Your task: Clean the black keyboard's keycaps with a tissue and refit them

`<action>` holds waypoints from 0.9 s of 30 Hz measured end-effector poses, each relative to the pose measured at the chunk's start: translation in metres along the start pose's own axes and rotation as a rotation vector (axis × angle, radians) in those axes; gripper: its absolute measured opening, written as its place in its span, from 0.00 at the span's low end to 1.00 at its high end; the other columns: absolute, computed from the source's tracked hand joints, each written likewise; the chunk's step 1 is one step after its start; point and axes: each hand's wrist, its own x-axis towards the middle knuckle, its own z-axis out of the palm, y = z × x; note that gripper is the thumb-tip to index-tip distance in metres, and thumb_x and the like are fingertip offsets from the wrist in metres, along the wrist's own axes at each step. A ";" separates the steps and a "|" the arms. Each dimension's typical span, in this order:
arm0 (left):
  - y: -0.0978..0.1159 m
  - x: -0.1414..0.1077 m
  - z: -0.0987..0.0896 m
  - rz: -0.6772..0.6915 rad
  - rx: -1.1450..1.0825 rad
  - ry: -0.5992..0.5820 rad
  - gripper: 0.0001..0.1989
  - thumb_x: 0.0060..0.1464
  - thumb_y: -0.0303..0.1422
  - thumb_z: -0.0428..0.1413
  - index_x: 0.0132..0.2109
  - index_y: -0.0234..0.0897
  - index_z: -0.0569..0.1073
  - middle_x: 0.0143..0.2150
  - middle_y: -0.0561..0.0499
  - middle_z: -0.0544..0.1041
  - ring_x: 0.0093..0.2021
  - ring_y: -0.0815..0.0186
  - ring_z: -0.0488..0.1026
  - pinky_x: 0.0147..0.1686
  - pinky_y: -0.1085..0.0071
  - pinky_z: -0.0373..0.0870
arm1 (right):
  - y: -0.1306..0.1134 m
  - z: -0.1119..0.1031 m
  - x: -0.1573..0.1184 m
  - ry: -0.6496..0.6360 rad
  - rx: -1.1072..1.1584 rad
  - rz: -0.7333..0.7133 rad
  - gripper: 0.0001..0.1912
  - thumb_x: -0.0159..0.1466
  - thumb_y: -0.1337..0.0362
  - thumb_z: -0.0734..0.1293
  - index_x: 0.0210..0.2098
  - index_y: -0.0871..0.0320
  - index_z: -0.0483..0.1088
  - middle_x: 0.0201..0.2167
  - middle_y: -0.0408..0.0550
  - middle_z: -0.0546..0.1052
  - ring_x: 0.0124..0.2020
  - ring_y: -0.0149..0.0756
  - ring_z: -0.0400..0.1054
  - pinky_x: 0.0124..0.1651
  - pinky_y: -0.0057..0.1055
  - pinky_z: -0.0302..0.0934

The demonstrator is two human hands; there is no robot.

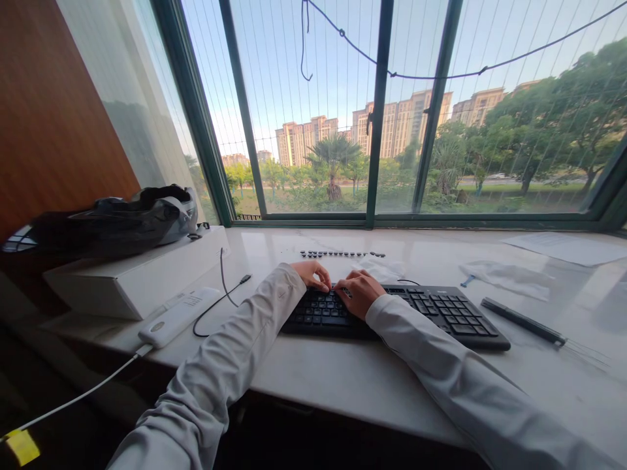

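I am reaching both arms forward over the white marble sill (343, 385), sleeves covering them to the wrists. My left hand (310, 274) is resting palm down at the upper left edge of the black keyboard (431, 313), its fingers curled inward with the tips pressing down at the top row of keys; whether they are pinching a single keycap cannot be determined, since the knuckles are hiding the tips. My right hand (360, 292) is lying just beside the left, nearly touching it, knuckles raised and fingers bent down onto the keys in the left half of the keyboard (its fingertips are likewise hidden).

The keyboard is lying flat near the middle of the sill, parallel to the window. A row of small dark keycaps (341, 254) is sitting behind it, apart from it, closer to the glass. A black pen-like tool (523, 321) is lying to the right of the keyboard. To the left, a white box (132, 281) is carrying a dark bag (117, 219), and a white power bank (179, 316) with a cable is lying in front of the box.
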 end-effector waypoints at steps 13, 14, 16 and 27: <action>0.033 -0.018 -0.001 -0.091 0.180 0.084 0.15 0.41 0.42 0.63 0.36 0.40 0.80 0.33 0.52 0.80 0.37 0.69 0.75 0.39 0.79 0.64 | -0.003 0.005 0.000 0.032 0.060 0.017 0.14 0.63 0.55 0.60 0.39 0.49 0.76 0.32 0.49 0.78 0.39 0.36 0.69 0.48 0.33 0.55; 0.036 -0.019 -0.001 -0.101 0.195 0.097 0.15 0.40 0.42 0.63 0.36 0.40 0.80 0.32 0.53 0.80 0.37 0.68 0.75 0.39 0.79 0.64 | -0.003 0.005 0.000 0.041 0.058 0.015 0.14 0.63 0.55 0.60 0.39 0.49 0.76 0.32 0.49 0.78 0.39 0.36 0.69 0.48 0.33 0.56; 0.040 -0.022 -0.001 -0.122 0.210 0.117 0.15 0.38 0.41 0.64 0.35 0.41 0.81 0.31 0.54 0.80 0.36 0.68 0.75 0.38 0.79 0.64 | -0.003 0.006 0.001 0.052 0.057 0.008 0.14 0.64 0.56 0.60 0.38 0.50 0.77 0.31 0.49 0.78 0.39 0.36 0.69 0.48 0.33 0.56; 0.034 -0.023 -0.002 -0.138 0.143 0.124 0.17 0.38 0.42 0.64 0.37 0.39 0.80 0.33 0.52 0.81 0.38 0.67 0.76 0.39 0.79 0.66 | -0.002 0.005 0.001 0.027 0.056 0.011 0.14 0.64 0.58 0.59 0.39 0.51 0.76 0.30 0.49 0.77 0.39 0.35 0.69 0.49 0.32 0.54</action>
